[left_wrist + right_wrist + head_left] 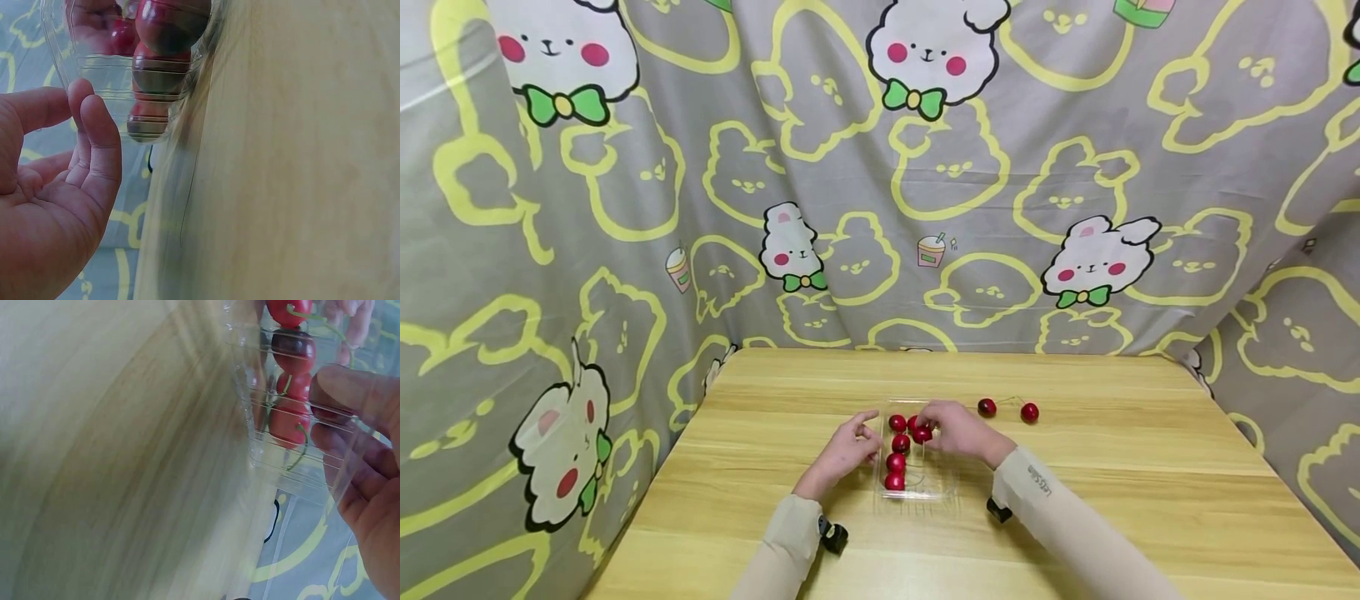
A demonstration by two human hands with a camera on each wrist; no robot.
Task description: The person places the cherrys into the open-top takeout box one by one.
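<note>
A clear plastic box [936, 483] stands on the table, with several red cherries [896, 462] lined up along its left side. My right hand [958, 429] reaches over the box's far right part and pinches a dark red cherry [328, 412] between thumb and fingers. Through the clear wall, green stems [305, 440] show on cherries in the right wrist view. At the box's left side, my left hand [847, 446] has its fingers loosely bent, fingertips right at the rim. The left wrist view shows those fingers [100, 125] overlapping the ribbed wall.
Two more cherries [987, 407] [1029, 412], joined by thin stems, lie on the wooden table [1120, 500] right of the box. A grey curtain [857, 192] with cartoon bears hangs behind the table and along both sides. Each wrist carries a small black camera [833, 535].
</note>
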